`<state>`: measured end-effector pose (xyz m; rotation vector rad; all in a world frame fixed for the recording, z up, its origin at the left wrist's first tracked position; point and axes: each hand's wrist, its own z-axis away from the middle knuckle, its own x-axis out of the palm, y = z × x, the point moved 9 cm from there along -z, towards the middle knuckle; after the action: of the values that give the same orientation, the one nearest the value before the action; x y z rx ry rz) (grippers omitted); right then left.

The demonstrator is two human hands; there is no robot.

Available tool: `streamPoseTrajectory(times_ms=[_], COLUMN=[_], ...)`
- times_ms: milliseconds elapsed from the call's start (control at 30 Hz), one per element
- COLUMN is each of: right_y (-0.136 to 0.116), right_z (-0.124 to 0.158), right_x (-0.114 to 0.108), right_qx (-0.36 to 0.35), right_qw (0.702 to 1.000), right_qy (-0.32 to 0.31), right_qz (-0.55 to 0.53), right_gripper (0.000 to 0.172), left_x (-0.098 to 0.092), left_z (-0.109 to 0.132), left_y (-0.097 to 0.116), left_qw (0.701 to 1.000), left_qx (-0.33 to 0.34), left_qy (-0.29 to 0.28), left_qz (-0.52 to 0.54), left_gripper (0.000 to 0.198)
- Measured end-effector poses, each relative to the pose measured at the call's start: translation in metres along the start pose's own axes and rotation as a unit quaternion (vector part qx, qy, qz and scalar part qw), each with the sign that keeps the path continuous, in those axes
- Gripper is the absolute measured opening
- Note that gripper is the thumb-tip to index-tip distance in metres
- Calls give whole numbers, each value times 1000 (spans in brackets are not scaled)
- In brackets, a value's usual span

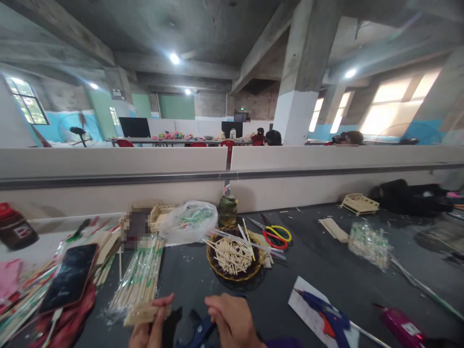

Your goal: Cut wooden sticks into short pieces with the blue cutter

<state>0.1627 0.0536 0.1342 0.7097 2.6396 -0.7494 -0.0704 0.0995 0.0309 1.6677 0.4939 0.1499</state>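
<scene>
My left hand (150, 326) is at the bottom edge, fingers closed on a small flat panel of glued wooden sticks (143, 313). My right hand (234, 321) is beside it, fingers curled in over a dark blue tool (201, 331) lying between the hands; whether it grips anything is hidden. Just beyond the hands stands a round woven basket (217, 270) with several short cut sticks in it. A bundle of wrapped bamboo chopsticks (139, 278) lies to the left of the basket.
A blue glue gun (326, 316) rests on white paper at right. Scissors (275, 235) with red and yellow handles, a small jar (227, 209) and a plastic bag (188, 221) lie behind the basket. A phone (70, 278) lies at left. A low partition (232, 169) bounds the desk; people sit beyond.
</scene>
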Motion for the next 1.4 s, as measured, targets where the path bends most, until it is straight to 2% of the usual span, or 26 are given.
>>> streamPoseTrajectory(times_ms=[67,133,300,500,767,933,1033,1167,1267,1333,1400], right_y=[-4,-4,4,11,0,6,21,47,51,49,47], right_z=[-4,-4,-3,-1,1,4,9,14,-3,-19,-29], right_x=[-5,-6,-3,1,7,14,20,34,45,58,76], right_qx=[17,34,58,77,46,78,165,330,338,307,285], right_qw=[1000,999,996,994,994,990,972,904,886,892,894], right_qy=[-7,-13,-18,-12,-29,-54,-60,-66,-95,-136,-184], right_qz=[-18,-39,-71,-82,-92,-108,-155,-263,-304,-302,-292], right_gripper=[21,20,22,22,22,23,26,32,29,24,28], left_x=[5,14,34,40,46,50,56,59,56,56,60], left_z=[1,0,-3,-5,-3,2,7,11,10,9,10], left_y=[9,10,-9,-16,-20,-14,-8,-1,-4,-6,-6], left_qw=[1000,1000,990,982,974,973,968,962,960,957,950], left_qx=[9,2,-67,-81,-106,-98,-102,-86,-86,-82,-77], left_qy=[2,-8,-54,-98,-96,-116,-150,-170,-153,-159,-185], left_qz=[3,26,114,141,176,175,173,195,216,227,239], left_gripper=[47,48,55,53,54,48,44,38,39,36,34])
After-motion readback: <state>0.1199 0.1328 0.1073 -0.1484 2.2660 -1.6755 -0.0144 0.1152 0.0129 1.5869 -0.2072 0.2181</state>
